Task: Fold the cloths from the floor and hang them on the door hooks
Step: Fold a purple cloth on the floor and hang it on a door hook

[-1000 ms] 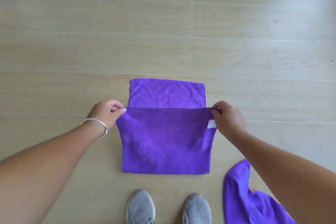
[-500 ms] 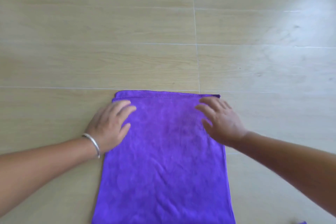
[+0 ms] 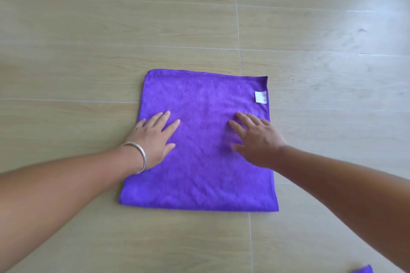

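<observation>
Floor: pale wood-look plank flooring [image 3: 88, 29] is filling the whole view, nothing else in the room is showing.
Cloth: square purple microfibre cloth [image 3: 199, 173] is lying flat at the middle of the view, folded over on itself, stitched hem running along its 12 o'clock edge.
Tag: small white sewn-in label [image 3: 260, 97] is sitting at about 2 o'clock on the cloth.
Left hand: left hand [image 3: 153, 137] is lying palm-down with fingers straight and spread, pressing the 9 o'clock side, gripping nothing; thin silver bangle [image 3: 138, 155] is sitting on that wrist.
Right hand: right hand [image 3: 257, 137] is doing the same at the 3 o'clock side, flat and open, holding nothing.
Other cloth: scrap of a second purple cloth [image 3: 363, 270] is peeking in at 5 o'clock, not folded yet I'd guess.
Risk: honestly the smoothing could be dragging the top layer off the bottom one, so the edges stop lining up.
Risk 2: microfibre is grabby, so palms might be pulling wrinkles in.
Risk 3: a sloppy fold is probably going to slide off a hook later.
</observation>
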{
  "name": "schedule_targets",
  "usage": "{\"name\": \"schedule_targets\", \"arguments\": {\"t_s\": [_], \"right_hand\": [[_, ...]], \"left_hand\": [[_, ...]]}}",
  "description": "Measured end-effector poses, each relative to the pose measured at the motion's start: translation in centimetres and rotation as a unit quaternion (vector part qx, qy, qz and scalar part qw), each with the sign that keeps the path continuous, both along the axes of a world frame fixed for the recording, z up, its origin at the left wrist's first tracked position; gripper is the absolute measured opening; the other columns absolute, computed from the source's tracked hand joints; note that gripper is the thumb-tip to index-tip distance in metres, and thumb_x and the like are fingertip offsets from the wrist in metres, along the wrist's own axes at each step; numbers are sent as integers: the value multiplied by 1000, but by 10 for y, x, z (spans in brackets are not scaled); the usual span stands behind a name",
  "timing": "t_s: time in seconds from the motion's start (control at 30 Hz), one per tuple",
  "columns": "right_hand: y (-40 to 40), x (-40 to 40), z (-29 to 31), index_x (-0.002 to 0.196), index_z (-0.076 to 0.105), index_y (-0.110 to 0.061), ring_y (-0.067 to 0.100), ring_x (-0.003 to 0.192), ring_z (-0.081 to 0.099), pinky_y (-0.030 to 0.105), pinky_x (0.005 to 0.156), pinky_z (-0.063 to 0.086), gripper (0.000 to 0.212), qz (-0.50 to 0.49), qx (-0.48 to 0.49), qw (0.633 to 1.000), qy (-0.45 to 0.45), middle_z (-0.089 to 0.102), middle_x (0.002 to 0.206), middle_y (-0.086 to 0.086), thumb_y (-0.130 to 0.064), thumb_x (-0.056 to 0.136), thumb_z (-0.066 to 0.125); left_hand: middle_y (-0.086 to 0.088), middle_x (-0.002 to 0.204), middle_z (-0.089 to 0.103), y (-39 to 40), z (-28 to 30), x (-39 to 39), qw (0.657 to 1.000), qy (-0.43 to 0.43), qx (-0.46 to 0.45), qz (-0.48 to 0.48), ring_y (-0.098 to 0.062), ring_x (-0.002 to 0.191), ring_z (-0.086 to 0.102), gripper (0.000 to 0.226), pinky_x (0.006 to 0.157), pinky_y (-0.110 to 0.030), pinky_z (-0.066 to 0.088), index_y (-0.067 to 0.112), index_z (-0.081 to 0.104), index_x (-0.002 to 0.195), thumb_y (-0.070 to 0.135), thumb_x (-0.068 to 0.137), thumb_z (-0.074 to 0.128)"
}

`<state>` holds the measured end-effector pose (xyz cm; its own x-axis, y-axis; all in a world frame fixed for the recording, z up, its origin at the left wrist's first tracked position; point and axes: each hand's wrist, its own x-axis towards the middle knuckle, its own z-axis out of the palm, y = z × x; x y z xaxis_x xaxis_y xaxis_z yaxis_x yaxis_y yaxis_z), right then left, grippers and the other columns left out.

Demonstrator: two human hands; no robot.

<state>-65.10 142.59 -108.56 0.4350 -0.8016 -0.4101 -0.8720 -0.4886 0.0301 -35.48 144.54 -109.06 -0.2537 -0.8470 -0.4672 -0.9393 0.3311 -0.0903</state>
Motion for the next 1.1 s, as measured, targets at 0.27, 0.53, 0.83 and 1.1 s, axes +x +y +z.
{"name": "schedule_targets", "arguments": {"t_s": [0.27, 0.53, 0.83, 1.1], "right_hand": [[101, -31, -5, 145, 42, -12, 29, 141, 34, 54, 108, 36, 84, 152, -6, 987, -49, 33, 154, 13, -67, 82, 45], [112, -38, -9, 142, 46, -10, 35, 137, 39, 60, 99, 41, 88, 187, -22, 982, -21, 37, 151, 16, -69, 77, 57], [128, -22, 34, 132, 59, -15, 32, 128, 51, 49, 100, 45, 57, 73, 6, 997, -3, 53, 140, 12, -40, 81, 69], [146, -14, 153, 138, 45, -19, 26, 142, 30, 41, 110, 29, 43, -16, 41, 999, -13, 43, 146, 7, -37, 99, 42]], "left_hand": [[-12, 150, 40, 101, 2, 15, 977, 54, -16, -204, -30, 137, 40, 83, 106, -54, 35, 10, 47, 141, 66, 81, 41], [-10, 157, 26, 101, -1, 43, 958, 67, -67, -270, -23, 148, 11, 75, 112, -46, 28, 6, 27, 149, 29, 83, 54], [-10, 146, 46, 120, 35, 30, 988, 72, 4, -140, -26, 132, 48, 61, 101, -38, 47, 8, 52, 138, 1, 80, 36], [3, 111, 63, 128, 149, 30, 997, -46, 52, 18, -22, 104, 61, 26, 77, -33, 43, 24, 52, 105, 9, 89, 40]]}}
